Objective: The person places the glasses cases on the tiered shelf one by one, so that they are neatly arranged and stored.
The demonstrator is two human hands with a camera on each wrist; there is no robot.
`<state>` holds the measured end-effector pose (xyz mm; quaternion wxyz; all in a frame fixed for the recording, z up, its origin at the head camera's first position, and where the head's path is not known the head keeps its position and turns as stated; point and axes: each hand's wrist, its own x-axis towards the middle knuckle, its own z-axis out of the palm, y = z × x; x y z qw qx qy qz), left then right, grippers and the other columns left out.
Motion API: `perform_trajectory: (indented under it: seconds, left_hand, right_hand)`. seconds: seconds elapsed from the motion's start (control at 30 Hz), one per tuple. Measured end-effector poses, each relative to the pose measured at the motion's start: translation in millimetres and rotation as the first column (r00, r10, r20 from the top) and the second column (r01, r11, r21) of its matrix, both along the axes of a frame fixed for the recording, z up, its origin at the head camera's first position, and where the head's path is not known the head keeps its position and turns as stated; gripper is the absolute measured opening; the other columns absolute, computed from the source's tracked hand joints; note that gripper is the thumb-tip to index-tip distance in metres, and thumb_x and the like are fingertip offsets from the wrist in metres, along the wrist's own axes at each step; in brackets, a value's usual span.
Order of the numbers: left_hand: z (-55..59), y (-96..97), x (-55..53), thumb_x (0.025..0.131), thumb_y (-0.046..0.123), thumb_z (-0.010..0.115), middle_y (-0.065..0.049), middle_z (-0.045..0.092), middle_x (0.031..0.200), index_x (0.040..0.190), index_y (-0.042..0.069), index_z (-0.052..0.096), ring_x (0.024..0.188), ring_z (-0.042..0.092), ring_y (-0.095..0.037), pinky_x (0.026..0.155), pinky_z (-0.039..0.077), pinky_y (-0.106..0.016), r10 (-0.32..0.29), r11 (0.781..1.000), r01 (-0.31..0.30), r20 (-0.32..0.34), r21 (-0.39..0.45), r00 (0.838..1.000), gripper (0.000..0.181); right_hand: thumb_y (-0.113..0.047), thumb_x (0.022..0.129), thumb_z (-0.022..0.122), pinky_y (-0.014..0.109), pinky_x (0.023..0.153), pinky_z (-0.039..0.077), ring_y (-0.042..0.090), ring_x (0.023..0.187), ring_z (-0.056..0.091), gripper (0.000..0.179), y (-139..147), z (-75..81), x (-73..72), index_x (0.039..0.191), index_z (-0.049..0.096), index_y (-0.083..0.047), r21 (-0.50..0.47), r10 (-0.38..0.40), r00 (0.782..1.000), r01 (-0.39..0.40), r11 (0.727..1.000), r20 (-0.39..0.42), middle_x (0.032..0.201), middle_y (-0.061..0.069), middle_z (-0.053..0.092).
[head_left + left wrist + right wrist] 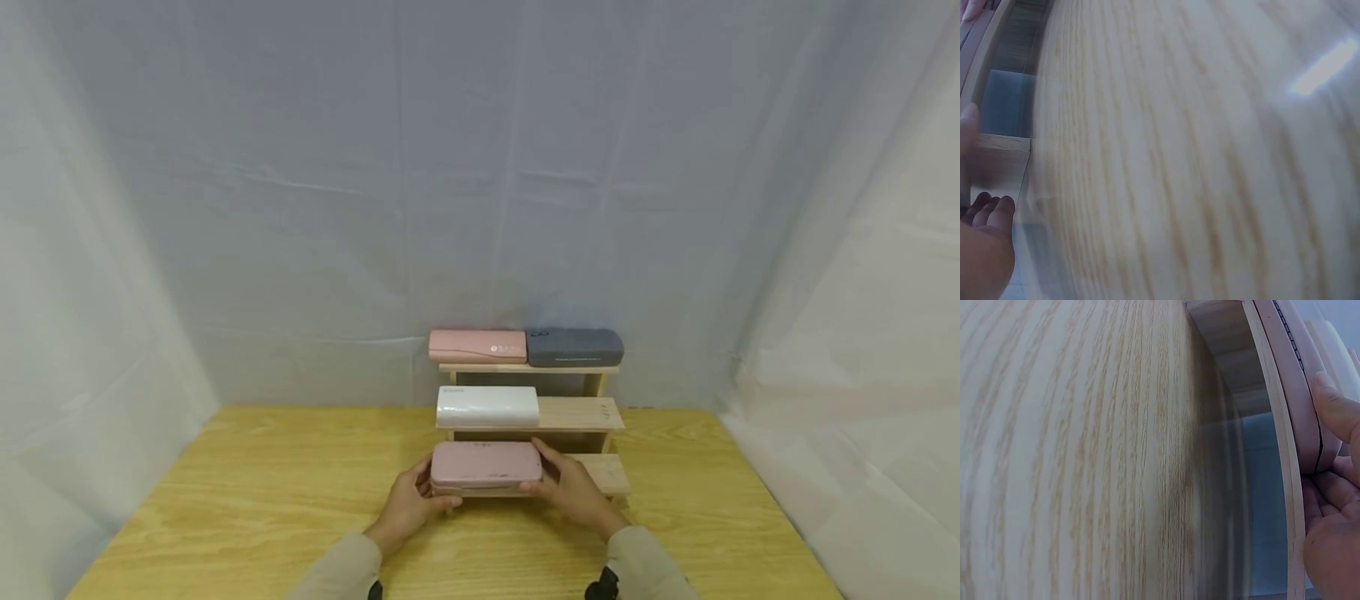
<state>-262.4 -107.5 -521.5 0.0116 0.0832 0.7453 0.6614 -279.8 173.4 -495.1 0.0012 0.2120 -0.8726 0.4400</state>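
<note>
A pink glasses case [486, 465] lies on the lowest tier of a small wooden stepped rack [606, 473], at that tier's left part. My left hand [411, 503] holds the case's left end, fingers behind its side and thumb low at the front by the tier's edge. With my right hand [573, 492] I grip the opposite end, the thumb on the front face and a finger at the back corner. From the right wrist, the hinged side of the pink case [1294, 375] shows along the board's edge, with the thumb pressed on it.
A white glasses case [487, 406] sits on the middle tier's left half. Up on the top tier, a salmon-pink case [477, 346] stands beside a grey-blue case [574, 347]. Pale sheeting [315, 208] hangs behind and beside the wood-grain table [285, 492].
</note>
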Motion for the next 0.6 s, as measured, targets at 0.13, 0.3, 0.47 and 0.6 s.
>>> perform_trajectory:
  seconds: [0.13, 0.3, 0.47, 0.6]
  left_hand:
    - [-0.6, -0.9, -1.4, 0.071, 0.006, 0.083, -0.033, 0.035, 0.144, 0.145, -0.014, 0.023, 0.130, 0.042, -0.041, 0.095, 0.050, -0.025, -0.010, 1.000, 0.010, 0.012, 0.009, 1.000, 0.097]
    - [-0.3, 0.9, -0.8, 0.072, 0.007, 0.083, -0.033, 0.036, 0.144, 0.145, -0.013, 0.025, 0.130, 0.042, -0.040, 0.097, 0.048, -0.028, -0.008, 1.000, 0.008, -0.007, -0.006, 1.000, 0.096]
    - [0.4, 0.0, 1.1, 0.074, 0.010, 0.083, -0.031, 0.043, 0.140, 0.144, -0.013, 0.029, 0.127, 0.046, -0.039, 0.103, 0.045, -0.037, -0.012, 0.994, 0.004, -0.075, -0.109, 0.997, 0.092]
    - [4.2, -7.9, 2.6, 0.076, 0.015, 0.082, -0.030, 0.046, 0.138, 0.143, -0.012, 0.032, 0.123, 0.050, -0.039, 0.100, 0.047, -0.042, -0.032, 0.971, 0.006, -0.104, -0.238, 0.994, 0.087]
  right_hand:
    - [-0.038, 0.082, 0.074, 0.050, 0.110, 0.033, 0.037, 0.134, 0.039, 0.082, -1, 0.6, 1.3, 0.145, 0.038, 0.001, 0.002, -0.012, 1.000, 0.012, 1.000, -0.002, 0.146, 0.021, 0.041]
    - [-0.037, 0.083, 0.073, 0.050, 0.110, 0.033, 0.037, 0.134, 0.039, 0.080, -1, 2.6, 2.7, 0.145, 0.038, 0.000, -0.011, -0.018, 1.000, 0.018, 1.000, 0.001, 0.146, 0.021, 0.041]
    - [-0.034, 0.086, 0.071, 0.049, 0.112, 0.031, 0.035, 0.136, 0.036, 0.074, 5, 4.2, 7.3, 0.146, 0.039, -0.005, -0.067, -0.017, 0.998, 0.021, 0.998, 0.056, 0.147, 0.019, 0.040]
    - [-0.030, 0.092, 0.066, 0.046, 0.111, 0.033, 0.034, 0.135, 0.039, 0.067, 15, 7.1, 11.2, 0.146, 0.038, -0.003, -0.111, 0.024, 0.997, -0.016, 0.994, 0.077, 0.145, 0.020, 0.042]
